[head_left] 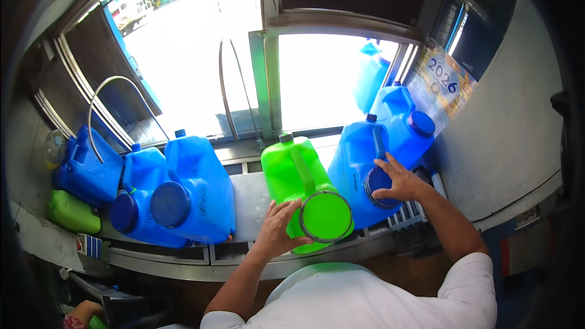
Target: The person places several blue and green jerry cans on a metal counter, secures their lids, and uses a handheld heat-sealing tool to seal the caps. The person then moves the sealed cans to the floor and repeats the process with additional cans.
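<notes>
A green water jug (286, 167) stands at the middle of the counter, its wide round green cap (326, 215) facing me. Beside that cap, my left hand (279, 230) rests against the jug with fingers and thumb spread. Just to the right is a blue water jug (353, 158), with a dark blue round cap (378, 190). Spread fingers of my right hand (399, 181) touch this cap, the thumb lying across it and other fingers at its upper edge. Both jugs have a moulded handle and a small top cap.
More blue jugs stand left (201, 183) and behind right (393, 109). A green container (73, 212) lies far left beneath a blue one (91, 164). Thin hoses (228, 85) rise at the bright window. A calendar (442, 82) hangs right. Another person's hand (85, 312) shows lower left.
</notes>
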### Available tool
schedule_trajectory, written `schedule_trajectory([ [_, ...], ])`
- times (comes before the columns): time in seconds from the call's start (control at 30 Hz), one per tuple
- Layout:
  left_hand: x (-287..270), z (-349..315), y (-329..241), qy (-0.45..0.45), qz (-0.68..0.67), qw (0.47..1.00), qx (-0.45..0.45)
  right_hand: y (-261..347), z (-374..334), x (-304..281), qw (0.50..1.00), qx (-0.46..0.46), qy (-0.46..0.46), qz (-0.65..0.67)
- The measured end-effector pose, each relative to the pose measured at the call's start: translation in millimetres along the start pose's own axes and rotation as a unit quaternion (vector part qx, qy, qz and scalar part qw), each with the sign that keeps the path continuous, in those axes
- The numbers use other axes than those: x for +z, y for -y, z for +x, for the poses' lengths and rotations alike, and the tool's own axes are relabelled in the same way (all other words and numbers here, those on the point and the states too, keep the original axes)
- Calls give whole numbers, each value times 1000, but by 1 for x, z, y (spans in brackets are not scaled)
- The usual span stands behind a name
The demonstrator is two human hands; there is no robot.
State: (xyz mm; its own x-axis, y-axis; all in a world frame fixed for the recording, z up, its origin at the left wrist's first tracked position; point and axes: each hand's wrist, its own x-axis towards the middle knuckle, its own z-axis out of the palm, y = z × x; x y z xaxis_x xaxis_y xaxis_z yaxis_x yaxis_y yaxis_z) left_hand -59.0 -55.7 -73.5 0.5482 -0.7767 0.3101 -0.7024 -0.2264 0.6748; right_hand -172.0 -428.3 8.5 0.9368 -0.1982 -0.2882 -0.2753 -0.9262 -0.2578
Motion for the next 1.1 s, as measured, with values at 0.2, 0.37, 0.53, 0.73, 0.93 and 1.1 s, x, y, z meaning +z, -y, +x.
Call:
schedule_trajectory([
  [0.2,-9,5,-1,31,-2,999,28,-17,42,6,963,52,-131,230],
  [0.37,11,16,-10,37,-16,999,-25,-25,80,26,964,49,-198,170],
  [0.53,6,11,11,65,-65,996,-13,-40,62,23,963,37,-179,199],
  [0.73,-4,21,-24,83,-58,995,-22,-54,15,43,963,-37,-188,189],
  [0.93,17,39,-56,59,152,986,-38,-34,-8,50,976,-44,-138,164],
  [1.1,-15,63,-62,190,187,964,7,-35,-11,57,975,-29,-186,119],
])
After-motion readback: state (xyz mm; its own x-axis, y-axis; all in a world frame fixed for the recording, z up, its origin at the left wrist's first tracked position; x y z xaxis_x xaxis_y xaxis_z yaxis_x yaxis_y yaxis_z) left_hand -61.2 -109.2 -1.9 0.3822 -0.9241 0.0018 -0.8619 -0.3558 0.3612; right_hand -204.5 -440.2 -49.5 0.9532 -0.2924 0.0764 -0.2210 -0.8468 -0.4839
